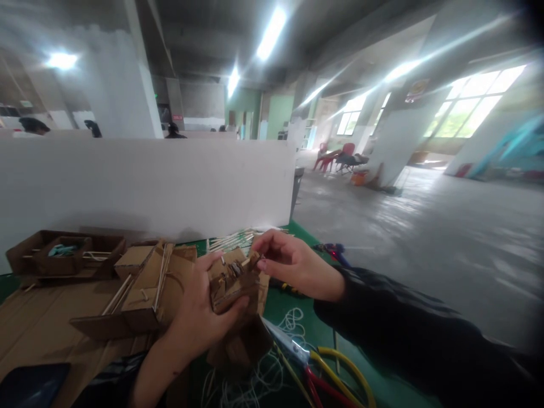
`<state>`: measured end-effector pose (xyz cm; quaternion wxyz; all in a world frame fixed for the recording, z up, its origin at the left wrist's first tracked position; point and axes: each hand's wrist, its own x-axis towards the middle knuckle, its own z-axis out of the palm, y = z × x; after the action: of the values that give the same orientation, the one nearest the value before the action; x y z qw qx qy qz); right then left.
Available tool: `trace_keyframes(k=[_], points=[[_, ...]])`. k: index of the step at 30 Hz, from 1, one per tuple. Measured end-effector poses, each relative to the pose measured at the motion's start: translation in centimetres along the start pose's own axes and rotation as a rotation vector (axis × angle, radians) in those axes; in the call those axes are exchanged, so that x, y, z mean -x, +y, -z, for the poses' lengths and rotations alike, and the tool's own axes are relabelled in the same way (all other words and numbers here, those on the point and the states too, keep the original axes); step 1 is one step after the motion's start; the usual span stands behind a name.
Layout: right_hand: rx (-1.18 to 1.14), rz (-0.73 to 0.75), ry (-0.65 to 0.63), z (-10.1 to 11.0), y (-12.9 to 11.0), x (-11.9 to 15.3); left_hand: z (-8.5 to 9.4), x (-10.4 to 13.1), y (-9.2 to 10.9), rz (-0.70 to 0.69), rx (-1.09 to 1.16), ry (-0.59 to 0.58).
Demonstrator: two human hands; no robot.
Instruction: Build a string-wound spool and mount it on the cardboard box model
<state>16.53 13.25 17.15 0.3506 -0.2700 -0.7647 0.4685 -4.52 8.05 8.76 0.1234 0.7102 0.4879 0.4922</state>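
Note:
My left hand is wrapped round a small cardboard assembly, thumb in front and fingers behind. Short sticks and coiled bits show on top of the assembly. At its upper right corner my right hand pinches a small brown piece, perhaps cardboard, with thumb and forefinger. Just below the hands lie scissors with red and yellow handles, their blades partly under the assembly. White string is tangled on the green tabletop beside them.
On the left stand a cardboard structure with sticks and an open cardboard box holding smaller things. Thin wooden sticks lie behind my hands, against a white partition. A blue-handled tool rests at the table's right edge.

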Motion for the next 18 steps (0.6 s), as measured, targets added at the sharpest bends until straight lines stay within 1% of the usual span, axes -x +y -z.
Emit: trace_keyframes(k=[4,7,10,14,18], points=[[0.065,0.002,0.001,0.0,-0.2,0.0,0.0,0.0,0.0,0.011,0.022,-0.019],[0.114,0.012,0.007,-0.1,-0.4,0.1,0.0,0.1,0.0,0.001,0.006,-0.009],[0.145,0.008,0.006,-0.1,-0.7,0.1,0.1,0.1,-0.2,-0.035,-0.019,0.004],[0.163,0.011,0.010,-0.2,-0.9,0.1,0.4,-0.1,-0.5,-0.097,-0.068,-0.007],[0.172,0.024,0.004,-0.3,-0.9,0.2,1.1,-0.2,0.0,-0.156,-0.117,-0.034]])
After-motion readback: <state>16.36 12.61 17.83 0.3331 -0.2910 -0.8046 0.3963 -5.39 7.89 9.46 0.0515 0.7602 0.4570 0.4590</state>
